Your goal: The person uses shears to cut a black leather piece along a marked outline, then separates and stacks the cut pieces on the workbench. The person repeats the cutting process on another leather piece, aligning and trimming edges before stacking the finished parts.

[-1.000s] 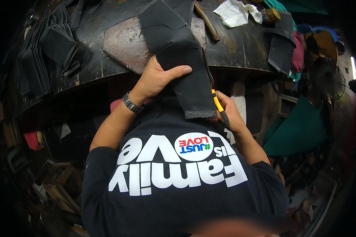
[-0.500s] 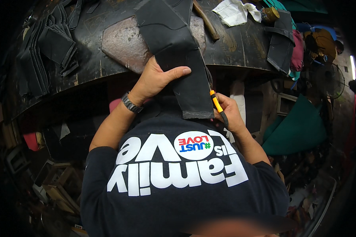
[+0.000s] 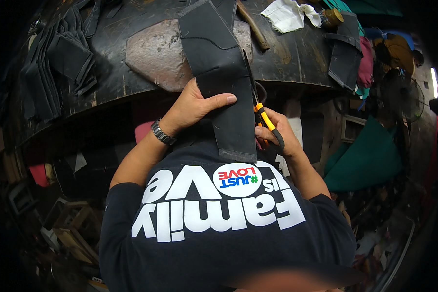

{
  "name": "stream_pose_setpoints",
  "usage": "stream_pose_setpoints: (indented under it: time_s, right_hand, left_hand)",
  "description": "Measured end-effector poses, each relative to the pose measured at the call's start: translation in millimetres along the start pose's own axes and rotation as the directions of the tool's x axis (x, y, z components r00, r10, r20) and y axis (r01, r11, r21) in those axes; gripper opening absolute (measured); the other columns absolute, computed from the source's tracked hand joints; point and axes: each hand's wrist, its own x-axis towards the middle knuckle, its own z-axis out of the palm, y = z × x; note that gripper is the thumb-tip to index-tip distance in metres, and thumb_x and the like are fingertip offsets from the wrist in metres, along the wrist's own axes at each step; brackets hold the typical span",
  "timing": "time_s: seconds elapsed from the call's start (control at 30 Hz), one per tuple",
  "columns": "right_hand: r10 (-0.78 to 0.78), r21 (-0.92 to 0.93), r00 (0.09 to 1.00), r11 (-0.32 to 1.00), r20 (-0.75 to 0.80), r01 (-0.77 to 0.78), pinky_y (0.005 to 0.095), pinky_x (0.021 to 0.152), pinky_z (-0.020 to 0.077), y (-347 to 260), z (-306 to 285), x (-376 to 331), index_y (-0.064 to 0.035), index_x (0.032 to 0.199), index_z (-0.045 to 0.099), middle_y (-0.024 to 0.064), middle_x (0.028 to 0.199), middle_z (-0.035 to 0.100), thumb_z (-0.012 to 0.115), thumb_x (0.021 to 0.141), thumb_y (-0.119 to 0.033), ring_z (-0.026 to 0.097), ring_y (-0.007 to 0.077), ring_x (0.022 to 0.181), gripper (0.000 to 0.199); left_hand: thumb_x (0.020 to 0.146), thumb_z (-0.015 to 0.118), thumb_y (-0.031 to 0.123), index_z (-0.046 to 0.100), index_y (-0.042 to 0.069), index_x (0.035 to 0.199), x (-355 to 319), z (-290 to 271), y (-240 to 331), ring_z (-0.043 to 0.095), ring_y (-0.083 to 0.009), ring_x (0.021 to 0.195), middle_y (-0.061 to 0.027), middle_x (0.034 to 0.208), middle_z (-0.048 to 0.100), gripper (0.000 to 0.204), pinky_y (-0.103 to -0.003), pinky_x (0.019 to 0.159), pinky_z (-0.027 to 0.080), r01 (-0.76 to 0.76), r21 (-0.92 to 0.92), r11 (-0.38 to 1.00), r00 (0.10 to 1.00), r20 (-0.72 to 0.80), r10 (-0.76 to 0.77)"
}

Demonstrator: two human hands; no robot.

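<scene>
A long black sheet piece [image 3: 224, 73], leather-like, stretches from over the work table down toward my chest. My left hand [image 3: 199, 104] grips its left edge, thumb lying flat on top and the fingers hidden beneath. In my right hand [image 3: 280, 131] is a pair of scissors [image 3: 267, 121] with yellow-and-black handles. Their blades point away from me along the right edge of the black piece. A thin dark strip curls beside the blades.
On the dark table [image 3: 282, 58] lie a brownish stone slab [image 3: 153, 56], a wooden-handled tool [image 3: 253, 24] and a white cloth [image 3: 289, 14]. Stacked black pieces [image 3: 44, 73] are at the left. Another black piece [image 3: 345, 53] lies at the right, above a green sheet [image 3: 367, 158].
The black piece has come nearer to me, its lower end shifting left. The scissors' handles have spread wider, and more of the blades shows along the edge.
</scene>
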Motion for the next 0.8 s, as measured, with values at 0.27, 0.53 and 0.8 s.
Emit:
stream_pose_setpoints:
  time_s: [0.27, 0.53, 0.8]
  right_hand:
    - [0.035, 0.027, 0.999, 0.999, -0.002, -0.035, 0.0195, 0.052, 0.0345, -2.1, 6.8, -6.3, -0.0053, 0.09, 0.057, -0.0044, 0.069, 0.048, 0.085, 0.075, -0.028, 0.044, 0.0038, 0.059, 0.038]
    - [-0.008, -0.016, 1.0, 1.0, -0.015, 0.008, 0.0194, 0.056, 0.0321, 4.3, 9.0, -4.6, -0.007, 0.081, 0.05, -0.0046, 0.07, 0.041, 0.083, 0.076, -0.017, 0.039, 0.003, 0.062, 0.035]
    - [-0.091, -0.018, 0.993, 0.996, -0.071, 0.09, 0.0201, 0.054, 0.0302, 18.4, 14.0, -3.0, -0.0089, 0.077, 0.045, -0.0044, 0.069, 0.042, 0.083, 0.076, -0.016, 0.037, 0.0029, 0.062, 0.04]
  left_hand:
    - [0.089, 0.067, 0.011, 0.062, 0.001, 0.11, 11.2, -8.2, 15.2, 0.069, -0.0156, 0.092, -0.0081, 0.104, 0.069, 0.023, -0.03, 0.081, 0.057, -0.047, -0.473, 0.88, 0.99, -0.141, -0.023]
    - [0.085, 0.066, -0.004, 0.063, 0.0, 0.109, 17.8, -2.9, 2.7, 0.069, -0.0145, 0.091, -0.0071, 0.103, 0.069, 0.025, -0.03, 0.082, 0.057, -0.22, -0.423, 0.879, 0.95, -0.3, 0.093]
    - [0.083, 0.067, -0.009, 0.063, -0.002, 0.107, 20.0, 2.7, -5.0, 0.069, -0.0148, 0.089, -0.0088, 0.101, 0.069, 0.025, -0.029, 0.081, 0.058, -0.356, -0.345, 0.868, 0.904, -0.364, 0.226]
